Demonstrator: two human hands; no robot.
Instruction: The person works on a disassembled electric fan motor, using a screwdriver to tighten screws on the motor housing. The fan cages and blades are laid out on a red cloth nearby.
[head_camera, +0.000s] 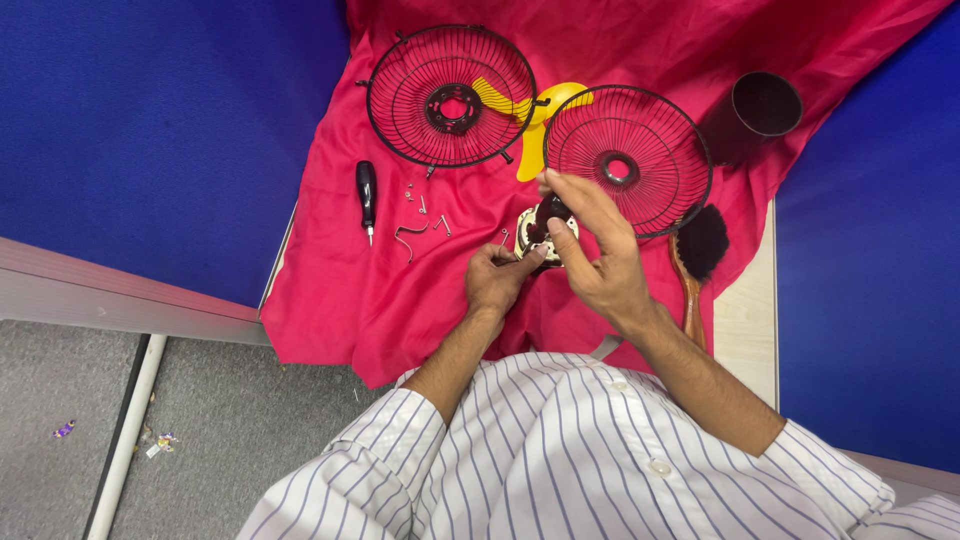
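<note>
red cloth (420, 300) over counter (745, 320), blue partition walls (150, 140), grey floor (220, 430).
left hand (497, 280) and right hand (590, 250) pinching small fan motor (545, 228); two wire grilles (450, 95) behind.

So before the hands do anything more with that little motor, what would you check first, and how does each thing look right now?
1. Motor held by both hands: ok, left hand below, right hand on top.
2. Screwdriver within reach: ok, lying on the red cloth.
3. Loose screws kept together: ok, beside the screwdriver.
4. Two wire grilles set aside: ok.
5. Brush safely on the table: cannot tell.
</note>
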